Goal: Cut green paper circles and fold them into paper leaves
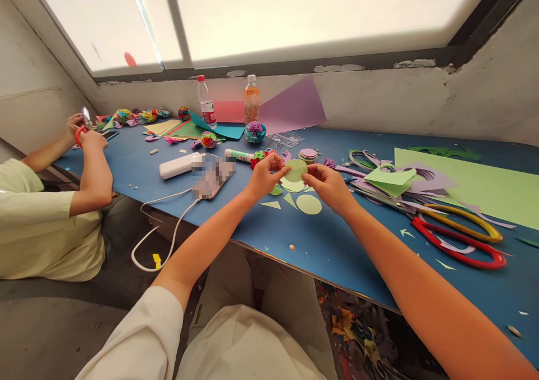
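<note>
Head view: gotta squint a bit, since the left hand [266, 177] half covers a red paper flower [256, 159], and the held green paper circle [298, 168] blocks part of the pale green discs [293, 186] lying behind it on the blue table [269, 228]. That circle's up between both hands, left thumb and index pinching one edge, right hand [330, 184] pinching the other with thumb and index. Can't really make out how the rest of the fingers sit. The phone [214, 179] is pixelated out, the big green sheet [475, 186] runs off the right side, and a co-worker [46, 217] with red-handled scissors [79, 136] is cut off at the left.

Labels? Red-and-white wrapper on the red-capped bottle [208, 112], too tiny to read. Same with the glue stick [238, 155]. An orange drink bottle [251, 99] stands nearby.

Right of the right hand it's kinda crowded: big scissors [425, 232] with one red and one yellow handle, tangled up with paper offcuts [432, 179]. White power bank [179, 166] beside the phone, cable [172, 246] drooping off the edge.
</note>
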Tool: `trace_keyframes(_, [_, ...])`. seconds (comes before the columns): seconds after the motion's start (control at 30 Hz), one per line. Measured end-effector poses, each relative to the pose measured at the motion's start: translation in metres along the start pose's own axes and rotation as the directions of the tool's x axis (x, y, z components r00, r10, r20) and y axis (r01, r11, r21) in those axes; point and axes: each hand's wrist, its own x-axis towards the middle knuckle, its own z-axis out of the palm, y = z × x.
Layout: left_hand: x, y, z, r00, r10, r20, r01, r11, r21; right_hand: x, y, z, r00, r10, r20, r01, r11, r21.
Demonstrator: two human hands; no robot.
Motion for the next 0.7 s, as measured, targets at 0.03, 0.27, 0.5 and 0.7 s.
trace_keyframes(0.03, [0.000, 0.000, -0.001, 1.000, 0.025, 0.004, -0.025, 0.999, 0.023, 0.000, 0.000, -0.001, 1.000, 0.004, 0.005, -0.004, 1.000, -0.007])
trace_keyframes(0.27, [-0.001, -0.005, 0.000, 0.995, 0.085, 0.052, -0.093, 0.983, 0.161, -0.004, -0.009, 0.001, 0.999, 0.015, 0.039, -0.014, 0.999, -0.035])
trace_keyframes(0.5, [0.000, -0.005, 0.001, 0.994, 0.104, 0.018, -0.106, 0.985, 0.138, -0.005, -0.010, 0.002, 0.999, 0.000, -0.035, -0.003, 0.998, -0.064])
trace_keyframes(0.7, [0.000, -0.006, 0.002, 0.996, 0.084, 0.019, -0.085, 0.989, 0.122, -0.007, -0.011, 0.004, 0.994, -0.065, -0.088, 0.049, 0.983, -0.175])
